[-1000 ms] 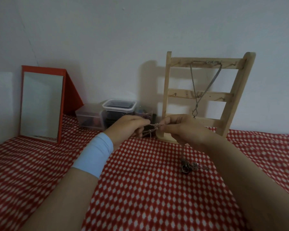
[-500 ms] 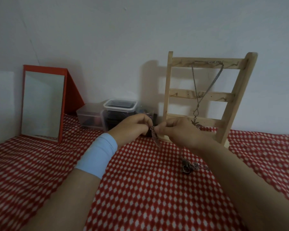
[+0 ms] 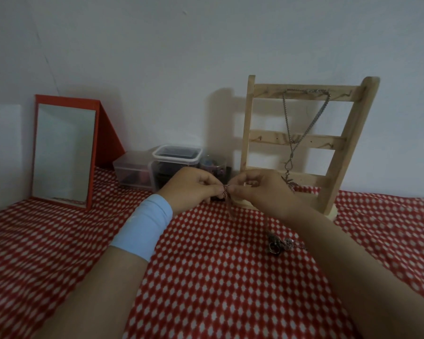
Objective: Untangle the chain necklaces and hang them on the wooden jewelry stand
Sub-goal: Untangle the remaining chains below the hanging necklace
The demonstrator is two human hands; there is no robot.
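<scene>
A thin chain necklace [image 3: 228, 199] is pinched between my left hand [image 3: 194, 187] and my right hand [image 3: 257, 189], fingertips almost touching just in front of the wooden jewelry stand [image 3: 338, 152]. A loop of that chain droops below the fingers. One silver necklace [image 3: 288, 123] hangs from the stand's top rail, its pendant low beside my right hand. A small tangle of chains and rings [image 3: 279, 244] lies on the cloth by my right forearm.
A red-framed mirror [image 3: 64, 152] leans at the back left. Clear plastic boxes [image 3: 174, 165] sit against the wall beside the stand. The red and white patterned cloth [image 3: 206, 277] covers the surface. A light blue band wraps my left wrist [image 3: 142, 226].
My hands have drawn closer together, so the chain once stretched between them now hangs in a short loop under the fingertips. The stand and pile stay put.
</scene>
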